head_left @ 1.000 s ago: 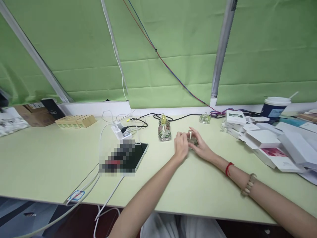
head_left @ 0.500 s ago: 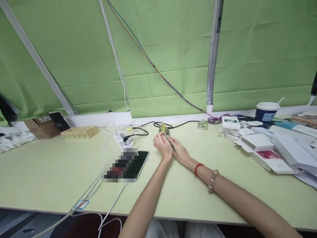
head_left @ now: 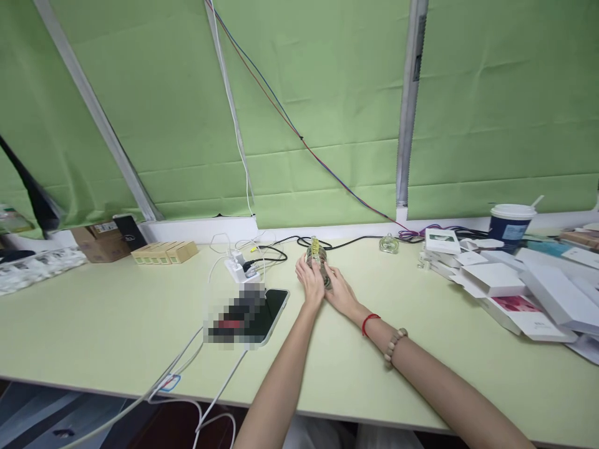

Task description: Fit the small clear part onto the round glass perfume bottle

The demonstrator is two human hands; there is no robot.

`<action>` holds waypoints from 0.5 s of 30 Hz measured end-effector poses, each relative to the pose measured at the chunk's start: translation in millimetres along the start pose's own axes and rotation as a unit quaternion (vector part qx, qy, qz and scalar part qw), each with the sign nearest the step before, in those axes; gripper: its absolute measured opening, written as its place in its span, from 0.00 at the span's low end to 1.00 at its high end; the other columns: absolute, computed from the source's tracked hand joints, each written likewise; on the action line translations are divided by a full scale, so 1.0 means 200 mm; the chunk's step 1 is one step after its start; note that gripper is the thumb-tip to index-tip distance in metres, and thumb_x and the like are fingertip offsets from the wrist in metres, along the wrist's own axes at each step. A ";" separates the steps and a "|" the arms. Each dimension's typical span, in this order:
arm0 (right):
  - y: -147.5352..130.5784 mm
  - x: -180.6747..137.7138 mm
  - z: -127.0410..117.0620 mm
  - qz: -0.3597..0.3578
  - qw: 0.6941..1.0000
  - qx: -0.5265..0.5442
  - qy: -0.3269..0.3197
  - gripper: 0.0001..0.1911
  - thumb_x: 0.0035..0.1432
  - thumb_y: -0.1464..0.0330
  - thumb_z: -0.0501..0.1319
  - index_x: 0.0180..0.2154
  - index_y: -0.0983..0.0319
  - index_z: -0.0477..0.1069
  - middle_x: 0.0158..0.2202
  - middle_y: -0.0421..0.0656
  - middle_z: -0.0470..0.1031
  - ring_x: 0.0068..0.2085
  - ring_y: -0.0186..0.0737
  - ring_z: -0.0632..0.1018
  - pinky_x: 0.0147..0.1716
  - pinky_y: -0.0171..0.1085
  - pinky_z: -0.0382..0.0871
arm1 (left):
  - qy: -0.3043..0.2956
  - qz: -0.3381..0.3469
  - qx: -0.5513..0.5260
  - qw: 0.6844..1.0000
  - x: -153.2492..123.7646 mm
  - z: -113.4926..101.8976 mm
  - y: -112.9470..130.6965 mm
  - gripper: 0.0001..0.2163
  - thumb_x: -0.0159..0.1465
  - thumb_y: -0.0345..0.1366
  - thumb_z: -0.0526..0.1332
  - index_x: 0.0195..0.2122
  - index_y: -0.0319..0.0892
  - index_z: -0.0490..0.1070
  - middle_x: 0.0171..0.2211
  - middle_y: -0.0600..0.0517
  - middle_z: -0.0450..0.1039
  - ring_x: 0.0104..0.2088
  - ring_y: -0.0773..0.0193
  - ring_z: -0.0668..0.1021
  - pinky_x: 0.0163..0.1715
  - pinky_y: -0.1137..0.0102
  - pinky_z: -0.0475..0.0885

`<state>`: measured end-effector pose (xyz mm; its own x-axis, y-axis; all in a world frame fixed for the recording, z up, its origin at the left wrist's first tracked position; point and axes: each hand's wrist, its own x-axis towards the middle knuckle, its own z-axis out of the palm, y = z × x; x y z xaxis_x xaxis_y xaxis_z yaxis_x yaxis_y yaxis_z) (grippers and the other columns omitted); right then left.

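At mid-tabletop [head_left: 140,324], left hand [head_left: 311,284] and right hand [head_left: 340,292] clamp the glass bottle [head_left: 317,257]; likely fragile, slippery; hold the body.

Left hand [head_left: 310,284] and right hand [head_left: 340,292] cup a glass bottle [head_left: 317,257] on the pale table [head_left: 116,318], beside a phone [head_left: 262,312].
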<state>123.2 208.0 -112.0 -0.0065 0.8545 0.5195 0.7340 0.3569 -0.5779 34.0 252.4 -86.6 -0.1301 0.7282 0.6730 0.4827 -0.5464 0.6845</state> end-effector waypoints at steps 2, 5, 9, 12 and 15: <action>0.00 -0.01 0.00 0.013 1.000 0.013 0.000 0.42 0.53 0.68 0.57 0.64 0.67 0.39 0.57 0.55 0.51 0.56 0.48 0.61 0.54 0.45 0.59 | -0.031 0.017 -0.021 0.999 -0.01 -0.01 -0.01 0.16 0.69 0.34 0.45 0.56 0.35 0.50 0.54 0.39 0.52 0.57 0.57 0.55 0.58 0.61 0.50; 0.00 -0.03 -0.01 0.042 0.999 0.029 0.011 0.47 0.51 0.63 0.60 0.64 0.68 0.35 0.57 0.56 0.50 0.57 0.50 0.58 0.56 0.46 0.56 | -0.054 0.014 -0.025 0.998 -0.05 -0.03 -0.02 0.18 0.69 0.35 0.45 0.58 0.33 0.45 0.56 0.38 0.48 0.59 0.58 0.51 0.59 0.61 0.49; -0.02 -0.08 -0.05 0.093 0.995 -0.001 0.033 0.53 0.46 0.62 0.63 0.64 0.70 0.32 0.57 0.56 0.50 0.58 0.53 0.56 0.56 0.47 0.52 | 0.009 0.027 0.028 0.999 -0.13 -0.11 0.03 0.19 0.68 0.36 0.45 0.57 0.32 0.47 0.55 0.37 0.49 0.58 0.54 0.52 0.58 0.57 0.49; -0.06 -0.16 -0.09 0.116 0.992 -0.033 0.041 0.55 0.47 0.60 0.63 0.64 0.69 0.30 0.57 0.59 0.49 0.58 0.57 0.55 0.56 0.55 0.46 | 0.005 0.107 0.032 0.994 -0.24 -0.22 0.14 0.17 0.68 0.38 0.44 0.54 0.34 0.53 0.53 0.38 0.53 0.56 0.53 0.56 0.56 0.55 0.52; -0.10 -0.26 -0.16 0.139 0.989 -0.049 0.019 0.54 0.48 0.58 0.62 0.64 0.64 0.27 0.59 0.59 0.45 0.60 0.59 0.51 0.54 0.63 0.37 | -0.061 0.223 0.022 0.973 -0.38 -0.38 0.31 0.11 0.67 0.35 0.46 0.46 0.38 0.62 0.51 0.42 0.56 0.54 0.54 0.59 0.54 0.57 0.55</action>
<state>129.7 144.5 -107.5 0.2287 0.8990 0.3734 0.7663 0.0704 -0.6386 7.5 132.0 -74.4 0.2021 0.4684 0.8601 0.5054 -0.8021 0.3181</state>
